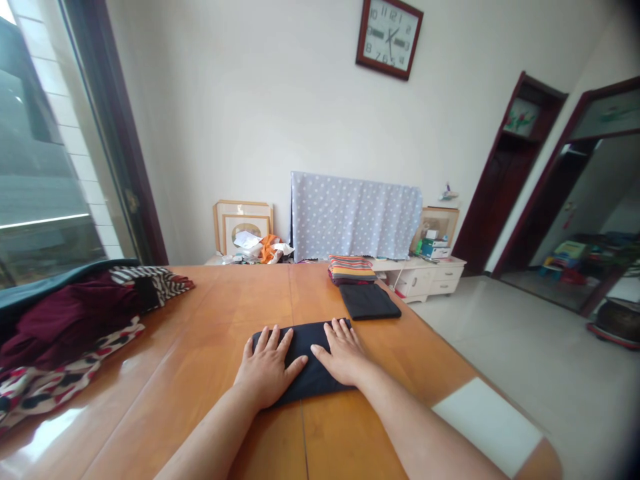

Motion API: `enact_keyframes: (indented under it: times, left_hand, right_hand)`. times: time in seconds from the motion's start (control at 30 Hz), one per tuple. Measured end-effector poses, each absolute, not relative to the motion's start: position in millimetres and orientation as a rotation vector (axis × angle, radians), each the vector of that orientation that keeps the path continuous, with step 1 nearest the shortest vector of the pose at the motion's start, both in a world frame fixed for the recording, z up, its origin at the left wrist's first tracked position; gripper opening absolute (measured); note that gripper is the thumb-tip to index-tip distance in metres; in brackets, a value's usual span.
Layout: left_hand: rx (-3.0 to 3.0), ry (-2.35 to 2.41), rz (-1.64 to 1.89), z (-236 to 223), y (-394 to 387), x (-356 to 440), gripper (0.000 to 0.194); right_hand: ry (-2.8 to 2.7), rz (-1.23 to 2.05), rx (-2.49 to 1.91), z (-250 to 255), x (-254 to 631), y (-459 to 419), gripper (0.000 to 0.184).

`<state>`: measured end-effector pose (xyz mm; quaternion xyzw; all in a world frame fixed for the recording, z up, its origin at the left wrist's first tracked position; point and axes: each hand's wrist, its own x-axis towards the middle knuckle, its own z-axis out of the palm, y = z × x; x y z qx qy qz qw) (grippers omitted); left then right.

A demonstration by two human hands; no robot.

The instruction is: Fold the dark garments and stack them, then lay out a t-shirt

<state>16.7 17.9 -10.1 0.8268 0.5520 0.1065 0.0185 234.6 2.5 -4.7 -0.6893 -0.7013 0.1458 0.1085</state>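
Folded black cloth (305,357) pinned under two spread hands on a wooden table (165,380)

Seen from the room, the left hand (265,367) and right hand (343,352) lie flat on the cloth, fingers fanned and thumbs angled inward, almost meeting. The cloth sits toward the near edge of the table, roughly mid-width. Just beyond it lies a second folded dark garment (369,301), with a striped folded stack (351,269) next to that at the far edge. A heap of maroon and patterned clothing (65,327) spills across the left side, well apart from the hands. A white sheet (487,427) lies at the near right corner, and a low white cabinet (425,280) stands past the far end.
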Motion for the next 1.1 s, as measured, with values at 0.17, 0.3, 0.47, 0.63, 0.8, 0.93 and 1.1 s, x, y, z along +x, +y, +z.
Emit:
enact_keyframes:
  times: [0.17,0.3,0.47,0.63,0.8,0.93,1.1]
  left_hand:
    - [2.571,1.704,0.323,-8,17,17,0.087]
    - [2.568,1.703,0.321,-7,17,16,0.088]
    - [2.569,1.711,0.324,-8,17,16,0.088]
    - [2.571,1.71,0.337,-9,18,14,0.088]
    - [2.55,1.708,0.33,-6,15,13,0.087]
    - [2.541,1.698,0.338,-5,13,13,0.087]
    - [2.531,1.68,0.352,-6,14,11,0.087]
  right_hand:
    - [-2.075,0.434,-2.017,-1,233,0,0.089]
    - [-2.088,0.447,-2.009,2,233,-3,0.088]
    - [-2.104,0.445,-2.02,5,233,-4,0.089]
    - [-2.119,0.442,-2.036,6,231,-2,0.09]
    - [-2.171,0.423,-2.002,8,235,-5,0.088]
    - [-2.212,0.398,-1.965,11,247,-13,0.08]
    - [-2.157,0.286,-2.062,6,272,-17,0.071]
